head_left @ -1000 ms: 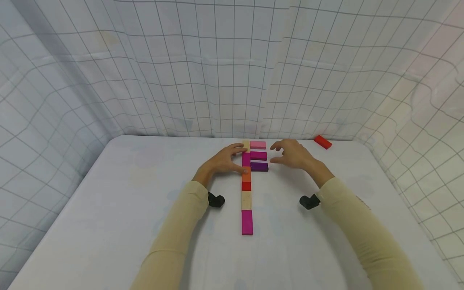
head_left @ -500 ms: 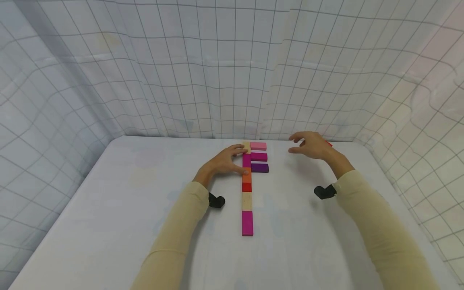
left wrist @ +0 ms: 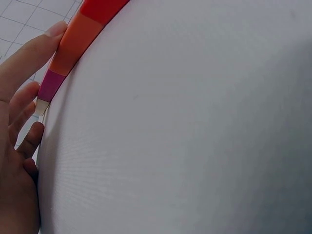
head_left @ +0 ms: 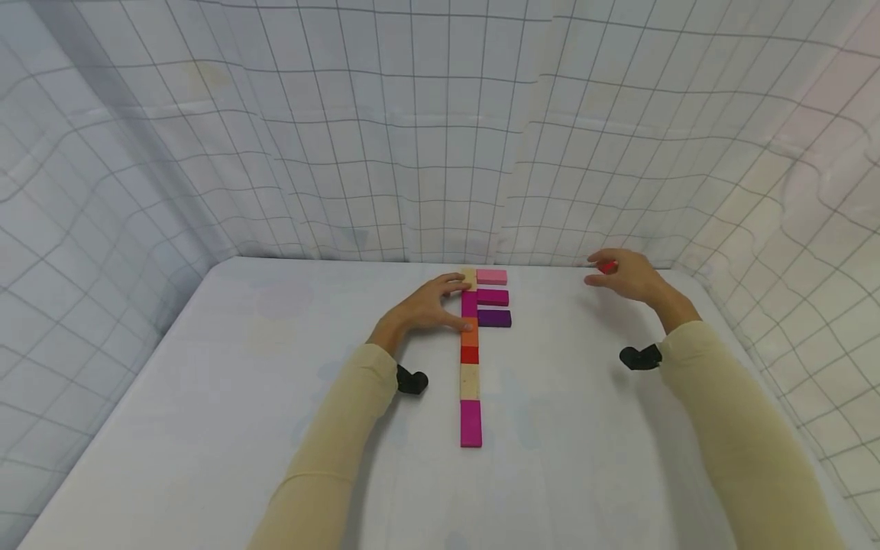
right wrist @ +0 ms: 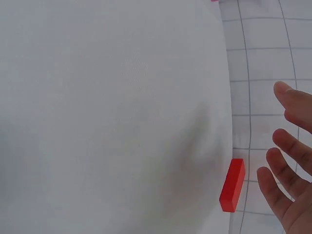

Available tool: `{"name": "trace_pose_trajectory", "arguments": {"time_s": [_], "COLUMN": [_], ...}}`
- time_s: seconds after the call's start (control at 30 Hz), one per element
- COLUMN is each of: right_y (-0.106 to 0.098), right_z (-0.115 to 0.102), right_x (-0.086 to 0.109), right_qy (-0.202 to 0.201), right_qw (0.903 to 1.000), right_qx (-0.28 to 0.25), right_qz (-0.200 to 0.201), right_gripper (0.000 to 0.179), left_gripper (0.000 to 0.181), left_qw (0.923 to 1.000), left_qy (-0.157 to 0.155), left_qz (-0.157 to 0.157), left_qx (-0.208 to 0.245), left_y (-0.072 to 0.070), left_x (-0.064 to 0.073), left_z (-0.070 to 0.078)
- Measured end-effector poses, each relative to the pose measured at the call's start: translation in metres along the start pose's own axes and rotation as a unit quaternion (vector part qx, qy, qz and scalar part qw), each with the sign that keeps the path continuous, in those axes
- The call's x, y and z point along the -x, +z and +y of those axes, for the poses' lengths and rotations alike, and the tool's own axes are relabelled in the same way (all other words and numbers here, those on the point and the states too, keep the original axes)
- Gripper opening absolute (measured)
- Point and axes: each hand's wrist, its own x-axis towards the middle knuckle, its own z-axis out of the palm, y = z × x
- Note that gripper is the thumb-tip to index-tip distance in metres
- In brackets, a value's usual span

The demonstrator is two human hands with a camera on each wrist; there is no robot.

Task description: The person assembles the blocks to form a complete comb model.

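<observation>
A column of coloured blocks runs down the table's middle, among them an orange block (head_left: 470,334), a red block (head_left: 470,355), a tan block (head_left: 470,382) and a magenta block (head_left: 470,424) at the near end. My left hand (head_left: 425,304) rests against the column's far part, its thumb on the orange block and its fingertips by the far tan block (head_left: 470,275). My right hand (head_left: 629,275) hovers over a loose red block (right wrist: 232,186) near the back edge, fingers spread and holding nothing. In the head view that hand partly hides the red block.
To the column's right lie a pink block (head_left: 492,277), a magenta block (head_left: 493,298) and a purple block (head_left: 495,318), their left ends against it. A white gridded curtain (head_left: 447,153) stands behind the table (head_left: 275,428) and along its sides.
My right hand has moved right and slightly back, away from the side blocks, to the loose red block. The left hand and the column have stayed put.
</observation>
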Motion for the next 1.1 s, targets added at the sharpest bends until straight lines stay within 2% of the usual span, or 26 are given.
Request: {"name": "trace_pose_trajectory", "arguments": {"time_s": [0.13,0.37,0.53,0.77,1.1], "right_y": [-0.001,0.002,0.006,0.013,0.019], "right_z": [0.013,0.032,0.041,0.056,0.071], "right_x": [0.002,0.004,0.006,0.008,0.006], "right_qy": [0.021,0.064,0.102,0.127,0.161], "right_qw": [0.9993,0.9969,0.9919,0.9861,0.9820], "right_qx": [-0.030,-0.039,-0.059,-0.080,-0.071], "right_qz": [0.008,0.023,0.048,0.072,0.069], "right_gripper": [0.054,0.059,0.063,0.062,0.066], "left_gripper": [0.089,0.090,0.090,0.090,0.090], "left_qw": [1.0000,1.0000,1.0000,1.0000,1.0000], "left_qy": [0.004,0.004,0.003,0.000,0.003], "left_qz": [-0.001,-0.005,-0.004,-0.001,-0.004], "left_qx": [0.003,-0.004,-0.004,-0.003,0.001], "left_y": [0.000,-0.001,-0.001,-0.001,0.000], "left_x": [0.000,0.001,0.001,0.001,0.001], "left_z": [0.000,0.000,0.000,0.000,-0.001]}}
